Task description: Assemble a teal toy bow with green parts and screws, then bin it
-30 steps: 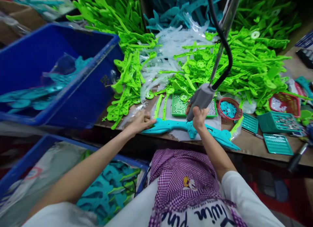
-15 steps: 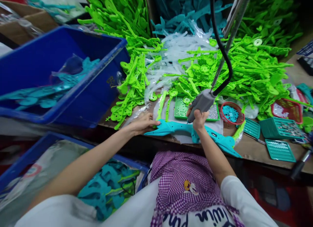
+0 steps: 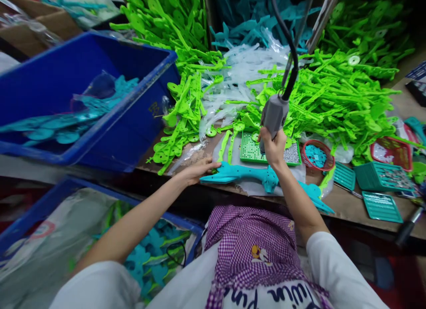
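Observation:
Along the table's front edge lies a long blue plastic part (image 3: 248, 173), with small holes in its surface. Its left end is pinched between the fingers of my left hand (image 3: 196, 170). My right hand (image 3: 275, 148) is wrapped round a grey electric screwdriver (image 3: 274, 116) with a black cable, held upright. The tip points down at the green tray (image 3: 249, 156), just above the blue part. The tray has a grid of holes on its left and small silver screws at its right. My right forearm hides a stretch of the blue part.
Heaps of bright green plastic parts (image 3: 333, 96) cover the table's back. On the left stands a big blue bin (image 3: 146, 109) with blue parts inside. A red basket (image 3: 328, 162) of small blue pieces and teal trays (image 3: 381, 207) are to the right.
My right hand has raised the screwdriver off the blue part and turned it more upright, towards the green tray. My left hand stays on the part's left end.

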`<state>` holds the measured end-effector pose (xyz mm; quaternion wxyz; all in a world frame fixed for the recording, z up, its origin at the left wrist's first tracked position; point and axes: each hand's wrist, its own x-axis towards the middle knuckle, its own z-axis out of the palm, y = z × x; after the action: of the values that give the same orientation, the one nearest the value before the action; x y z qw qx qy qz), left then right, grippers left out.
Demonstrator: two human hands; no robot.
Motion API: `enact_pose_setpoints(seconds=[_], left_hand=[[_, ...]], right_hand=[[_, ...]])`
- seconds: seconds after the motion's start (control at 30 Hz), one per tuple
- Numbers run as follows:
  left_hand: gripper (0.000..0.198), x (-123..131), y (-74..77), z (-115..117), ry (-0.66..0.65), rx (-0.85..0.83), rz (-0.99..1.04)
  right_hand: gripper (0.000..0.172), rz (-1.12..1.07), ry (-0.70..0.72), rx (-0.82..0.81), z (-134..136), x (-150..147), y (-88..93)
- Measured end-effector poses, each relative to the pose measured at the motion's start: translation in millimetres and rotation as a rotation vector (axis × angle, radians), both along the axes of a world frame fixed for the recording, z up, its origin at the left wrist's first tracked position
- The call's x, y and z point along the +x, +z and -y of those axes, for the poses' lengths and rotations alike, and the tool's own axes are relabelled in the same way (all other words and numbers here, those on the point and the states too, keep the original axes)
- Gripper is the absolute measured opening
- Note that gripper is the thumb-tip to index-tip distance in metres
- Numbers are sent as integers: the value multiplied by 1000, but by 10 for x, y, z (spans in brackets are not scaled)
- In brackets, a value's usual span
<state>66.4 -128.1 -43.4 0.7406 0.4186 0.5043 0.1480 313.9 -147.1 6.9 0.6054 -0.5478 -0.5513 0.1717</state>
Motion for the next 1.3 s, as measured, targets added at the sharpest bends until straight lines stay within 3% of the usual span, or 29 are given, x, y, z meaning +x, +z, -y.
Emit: enact_pose_setpoints(seconds=[0.13, 0.23, 0.37, 0.5, 0.63, 0.77, 0.83, 0.93, 1.03, 1.1, 1.3], left_hand=[[44, 1, 14, 8, 38, -15, 0], [44, 11, -12, 37, 61, 29, 30], [61, 14, -41, 136, 82, 107, 99], [72, -15, 9, 289, 98, 230, 127], [81, -149, 147, 440, 3, 296, 143], [86, -389, 252, 626, -133, 314, 298], [70, -482, 259, 768, -60, 444, 355], [40, -514, 243, 1038, 95, 805, 318], [34, -421, 267, 1271, 123, 1199, 144], [35, -331, 324, 1347, 94, 1372, -2], [27, -226, 520, 1306, 6, 1447, -185]], right_hand=[[47, 259, -49, -2, 246, 0, 60], [50, 508, 35, -41, 624, -151, -109], [48, 788, 274, -409, 856, -423, -375], [49, 877, 340, -629, 740, -528, -288], [44, 795, 395, -607, 778, -466, -24], [40, 722, 316, -512, 988, -363, 182], [38, 696, 281, -416, 1081, -319, 251], [35, 666, 254, -284, 1177, -277, 308], [34, 680, 256, -213, 1219, -274, 317], [34, 693, 272, -196, 1226, -287, 308], [33, 694, 260, -205, 1235, -288, 296]])
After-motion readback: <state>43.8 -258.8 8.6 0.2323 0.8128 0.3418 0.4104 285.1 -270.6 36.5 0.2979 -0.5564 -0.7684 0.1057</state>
